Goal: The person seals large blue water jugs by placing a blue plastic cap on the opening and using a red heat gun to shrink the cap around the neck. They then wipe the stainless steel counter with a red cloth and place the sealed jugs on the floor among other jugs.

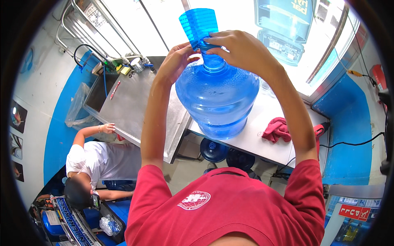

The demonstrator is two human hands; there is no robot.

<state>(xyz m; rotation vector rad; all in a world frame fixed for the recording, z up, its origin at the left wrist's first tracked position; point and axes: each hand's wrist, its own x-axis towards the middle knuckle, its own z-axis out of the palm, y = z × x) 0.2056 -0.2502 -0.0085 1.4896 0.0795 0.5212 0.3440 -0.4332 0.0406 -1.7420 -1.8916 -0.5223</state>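
A large translucent blue water jug (217,96) stands upright on the white counter, with droplets on its inner wall. Over its neck, a ribbed blue plastic sleeve (199,22) sticks up and leans slightly left. My left hand (178,61) pinches the sleeve's lower edge from the left, its fingertips partly hidden. From the right, my right hand (234,49) curls its fingers and thumb around the sleeve's base at the jug's mouth. The cap area lies mostly behind my fingers.
A crumpled red cloth (277,130) and a red tool (320,129) with a black cord lie on the white counter (262,110). Left is a metal sink counter (135,102) holding a red-handled brush (115,90). A person in white (102,162) works beside it. Dark blue jugs (213,149) stand below.
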